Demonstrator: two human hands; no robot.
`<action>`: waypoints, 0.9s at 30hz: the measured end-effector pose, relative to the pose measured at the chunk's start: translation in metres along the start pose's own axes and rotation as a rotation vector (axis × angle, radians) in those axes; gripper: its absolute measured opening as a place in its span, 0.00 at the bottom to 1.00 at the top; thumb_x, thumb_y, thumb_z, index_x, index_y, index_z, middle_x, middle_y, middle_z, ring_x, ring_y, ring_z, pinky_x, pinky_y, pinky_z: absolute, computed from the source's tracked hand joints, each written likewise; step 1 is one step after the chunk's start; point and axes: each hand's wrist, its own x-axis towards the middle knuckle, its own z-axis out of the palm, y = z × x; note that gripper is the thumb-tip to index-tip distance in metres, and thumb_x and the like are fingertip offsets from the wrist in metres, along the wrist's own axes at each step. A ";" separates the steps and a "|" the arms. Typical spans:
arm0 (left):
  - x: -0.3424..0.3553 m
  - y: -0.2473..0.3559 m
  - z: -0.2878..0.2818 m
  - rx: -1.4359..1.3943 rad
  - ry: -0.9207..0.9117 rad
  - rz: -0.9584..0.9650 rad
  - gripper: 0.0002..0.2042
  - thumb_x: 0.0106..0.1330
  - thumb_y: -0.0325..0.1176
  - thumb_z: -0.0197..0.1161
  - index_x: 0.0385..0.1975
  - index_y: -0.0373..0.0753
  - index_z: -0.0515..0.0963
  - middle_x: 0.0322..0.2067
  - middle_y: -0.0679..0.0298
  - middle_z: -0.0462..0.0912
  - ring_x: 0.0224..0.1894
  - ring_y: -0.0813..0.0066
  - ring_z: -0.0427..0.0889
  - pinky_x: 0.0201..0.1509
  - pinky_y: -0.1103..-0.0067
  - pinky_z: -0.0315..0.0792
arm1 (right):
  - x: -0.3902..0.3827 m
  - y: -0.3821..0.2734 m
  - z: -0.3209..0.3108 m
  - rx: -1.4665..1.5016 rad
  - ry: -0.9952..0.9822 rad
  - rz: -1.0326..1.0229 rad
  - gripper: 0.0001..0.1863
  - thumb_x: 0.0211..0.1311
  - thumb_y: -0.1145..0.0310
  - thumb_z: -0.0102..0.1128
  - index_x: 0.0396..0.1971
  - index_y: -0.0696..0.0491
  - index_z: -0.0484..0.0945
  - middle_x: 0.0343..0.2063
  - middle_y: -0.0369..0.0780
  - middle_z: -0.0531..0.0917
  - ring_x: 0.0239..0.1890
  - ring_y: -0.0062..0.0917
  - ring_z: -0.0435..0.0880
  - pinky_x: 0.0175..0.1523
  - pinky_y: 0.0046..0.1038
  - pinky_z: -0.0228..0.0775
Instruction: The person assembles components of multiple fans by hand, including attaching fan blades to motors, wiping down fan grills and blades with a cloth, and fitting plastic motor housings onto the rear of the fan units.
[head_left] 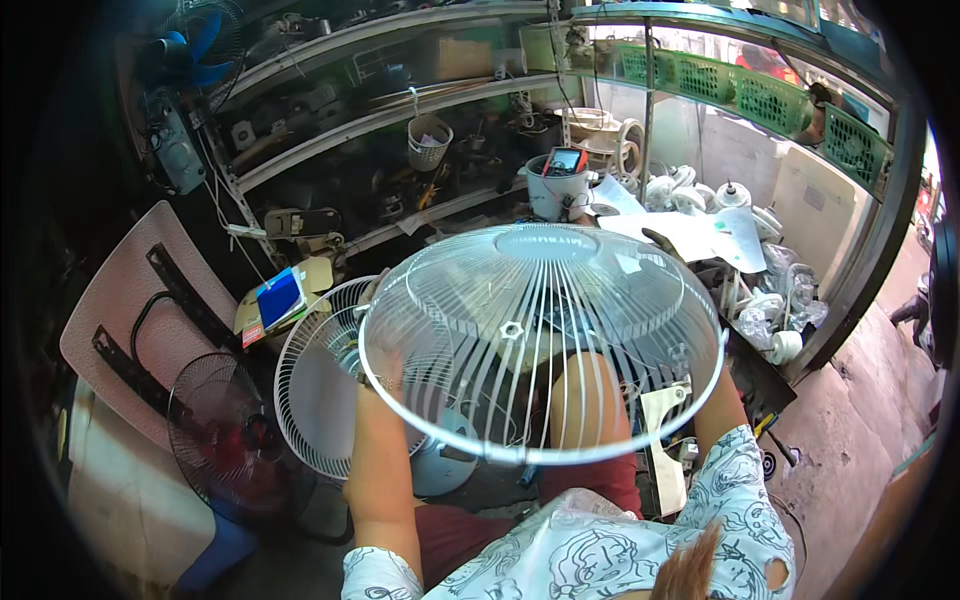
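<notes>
A large white wire fan guard [548, 244], with an oval badge at its centre, is held up over my lap. My left hand [376, 288] grips its left rim, with my fingers partly hidden by the wires. My right hand [662, 243] has dark-looking fingers closed on the far right rim. Both forearms show beside and through the guard. Behind it on the left is another white round cage [295, 390] with pale parts inside. My bent knee shows through the wires, above a cluttered floor.
At left are a pink chair seat [120, 300], a dark fan [245, 440], a blue folder [281, 295] and a wall fan [195, 45]. Metal shelves [300, 150] hold parts. At right are a grey bucket [555, 185], white papers [735, 240], bagged white parts and green baskets [770, 100].
</notes>
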 end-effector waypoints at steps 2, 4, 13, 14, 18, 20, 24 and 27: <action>-0.011 -0.004 0.006 -0.033 -0.011 0.062 0.19 0.68 0.42 0.47 0.55 0.40 0.73 0.53 0.53 0.77 0.55 0.56 0.76 0.52 0.52 0.70 | 0.003 0.008 0.003 0.036 -0.054 0.055 0.21 0.71 0.60 0.50 0.58 0.56 0.69 0.47 0.44 0.80 0.46 0.32 0.81 0.51 0.38 0.74; -0.013 0.001 0.007 -0.063 -0.025 0.084 0.19 0.67 0.39 0.49 0.54 0.37 0.73 0.51 0.51 0.78 0.54 0.54 0.78 0.47 0.53 0.74 | 0.008 0.020 0.003 0.100 -0.106 0.103 0.22 0.71 0.59 0.48 0.59 0.56 0.67 0.49 0.45 0.79 0.48 0.34 0.80 0.53 0.40 0.74; -0.037 0.022 0.020 0.164 0.060 0.148 0.28 0.68 0.41 0.54 0.61 0.27 0.61 0.52 0.40 0.75 0.50 0.48 0.80 0.41 0.56 0.83 | -0.003 0.115 0.042 0.804 0.051 0.485 0.20 0.70 0.63 0.45 0.54 0.61 0.73 0.46 0.47 0.82 0.44 0.35 0.84 0.51 0.38 0.78; -0.046 0.026 0.024 0.220 0.082 0.153 0.32 0.69 0.45 0.54 0.65 0.27 0.58 0.53 0.39 0.74 0.51 0.48 0.80 0.43 0.56 0.82 | -0.006 0.116 0.055 0.827 0.047 0.487 0.18 0.69 0.64 0.46 0.48 0.61 0.77 0.44 0.46 0.83 0.43 0.33 0.84 0.50 0.37 0.79; -0.095 0.061 0.021 0.065 -0.014 0.090 0.40 0.67 0.63 0.47 0.64 0.29 0.61 0.61 0.47 0.70 0.61 0.50 0.71 0.62 0.57 0.69 | -0.005 0.149 0.084 0.755 0.064 0.469 0.17 0.67 0.67 0.46 0.48 0.61 0.76 0.42 0.44 0.83 0.41 0.32 0.84 0.47 0.35 0.80; -0.126 0.074 0.013 0.027 0.199 0.215 0.43 0.67 0.67 0.39 0.63 0.27 0.62 0.60 0.46 0.70 0.58 0.49 0.74 0.62 0.56 0.68 | -0.003 0.153 0.094 0.740 0.028 0.465 0.18 0.68 0.67 0.45 0.49 0.62 0.76 0.43 0.45 0.83 0.41 0.32 0.84 0.47 0.34 0.80; -0.141 0.088 0.031 0.191 0.132 0.089 0.41 0.68 0.64 0.43 0.63 0.27 0.60 0.56 0.45 0.73 0.59 0.58 0.74 0.62 0.60 0.69 | 0.014 0.153 0.104 0.652 -0.043 0.520 0.21 0.69 0.64 0.44 0.55 0.62 0.71 0.46 0.46 0.81 0.47 0.32 0.82 0.51 0.35 0.78; -0.165 0.115 0.031 0.672 0.378 0.051 0.37 0.69 0.57 0.52 0.64 0.27 0.60 0.58 0.53 0.73 0.58 0.67 0.75 0.62 0.70 0.70 | 0.021 0.114 0.148 0.684 -0.066 0.564 0.21 0.70 0.61 0.47 0.53 0.63 0.72 0.48 0.46 0.80 0.46 0.29 0.82 0.48 0.31 0.79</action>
